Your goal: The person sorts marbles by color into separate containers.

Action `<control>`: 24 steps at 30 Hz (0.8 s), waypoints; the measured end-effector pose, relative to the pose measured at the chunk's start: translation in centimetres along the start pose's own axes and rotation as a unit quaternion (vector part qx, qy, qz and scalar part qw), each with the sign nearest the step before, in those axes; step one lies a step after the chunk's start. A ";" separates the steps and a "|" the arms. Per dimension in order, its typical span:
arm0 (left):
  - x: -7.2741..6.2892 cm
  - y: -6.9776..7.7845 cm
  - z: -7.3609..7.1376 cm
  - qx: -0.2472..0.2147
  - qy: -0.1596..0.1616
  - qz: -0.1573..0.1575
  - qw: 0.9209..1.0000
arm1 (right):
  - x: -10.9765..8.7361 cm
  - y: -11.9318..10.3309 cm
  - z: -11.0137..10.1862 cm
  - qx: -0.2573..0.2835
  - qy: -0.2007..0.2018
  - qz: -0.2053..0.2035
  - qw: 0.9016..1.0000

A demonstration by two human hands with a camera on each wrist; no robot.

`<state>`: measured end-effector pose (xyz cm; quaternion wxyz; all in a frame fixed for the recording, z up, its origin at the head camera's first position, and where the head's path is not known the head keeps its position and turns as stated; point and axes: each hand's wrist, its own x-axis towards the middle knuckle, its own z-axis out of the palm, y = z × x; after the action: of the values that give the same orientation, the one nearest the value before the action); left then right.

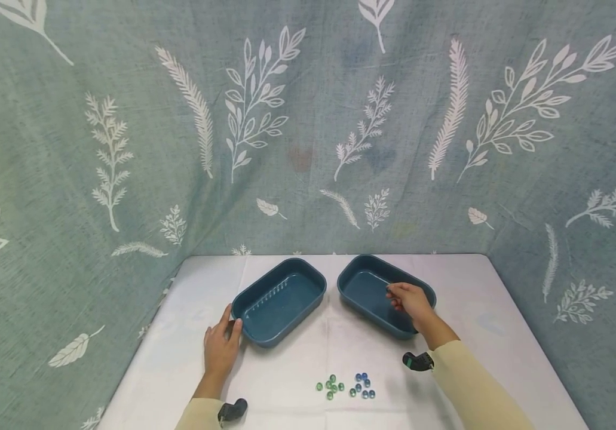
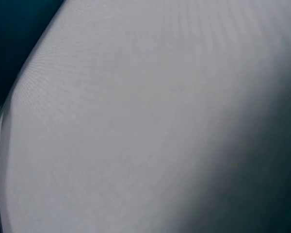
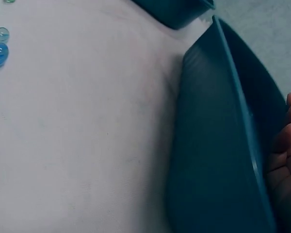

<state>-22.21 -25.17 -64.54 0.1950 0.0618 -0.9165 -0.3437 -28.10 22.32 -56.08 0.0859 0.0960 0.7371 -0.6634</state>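
Two dark blue plastic trays stand side by side on the table. My left hand (image 1: 221,349) rests at the near left corner of the left tray (image 1: 259,341), fingers spread and fairly straight against its outside. Over the right tray (image 1: 358,304) is my right hand (image 1: 408,301), its fingers curled, with a small dark piece (image 1: 388,288) at the tips of thumb and forefinger. That piece is too small to identify. In the right wrist view the curled fingers (image 3: 286,141) show past the tray wall, and their tips are partly cut off.
Green glass marbles (image 1: 331,385) lie in a loose group on the white tabletop (image 1: 281,382). Beside them to the right lie several blue marbles (image 1: 365,383). A grey-green cloth (image 1: 308,149) with white leaf prints hangs behind and at both sides.
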 end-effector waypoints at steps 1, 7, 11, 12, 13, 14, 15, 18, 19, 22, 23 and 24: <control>0.0 0.0 0.0 -0.001 0.000 0.001 1.000 | 0.2 0.1 0.0 0.000 0.002 0.005 1.000; 0.0 0.0 0.0 -0.002 -0.003 -0.005 1.000 | 1.1 0.3 0.2 0.002 0.006 0.026 1.000; 0.1 0.1 0.1 -0.002 -0.006 -0.008 1.000 | 1.5 0.2 0.6 -0.003 0.011 0.028 1.000; 0.1 0.1 0.1 -0.001 -0.006 -0.007 1.000 | 1.6 0.3 0.7 -0.003 0.014 0.028 0.999; 0.1 0.2 0.2 -0.001 -0.007 -0.006 1.000 | 1.8 0.4 0.8 -0.005 0.014 0.028 1.000; 0.1 0.2 0.2 0.000 -0.005 -0.007 1.000 | 1.9 0.5 0.9 -0.004 0.016 0.029 0.999; 0.1 0.2 0.2 0.000 -0.004 -0.006 1.000 | 2.0 0.7 0.9 -0.001 0.019 0.031 0.999; 0.0 0.1 0.3 -0.002 0.001 -0.003 1.000 | 2.4 1.2 1.0 0.000 0.025 0.036 0.999; 0.0 0.1 0.3 -0.003 0.002 -0.002 1.000 | 2.4 1.3 1.0 0.000 0.030 0.040 0.999; 0.0 0.0 0.3 -0.006 0.007 0.000 1.000 | 2.5 1.4 1.1 -0.003 0.042 0.044 0.998; 0.0 -0.1 0.3 -0.006 0.008 -0.001 1.000 | 2.6 1.4 1.1 -0.004 0.046 0.045 0.998; 0.0 -0.1 0.3 -0.006 0.009 -0.001 1.000 | 2.7 1.4 1.2 -0.006 0.052 0.048 0.997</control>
<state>-22.36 -25.07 -64.82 0.2031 0.0651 -0.9126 -0.3487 -30.31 21.34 -58.24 0.0793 0.1649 0.7391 -0.6483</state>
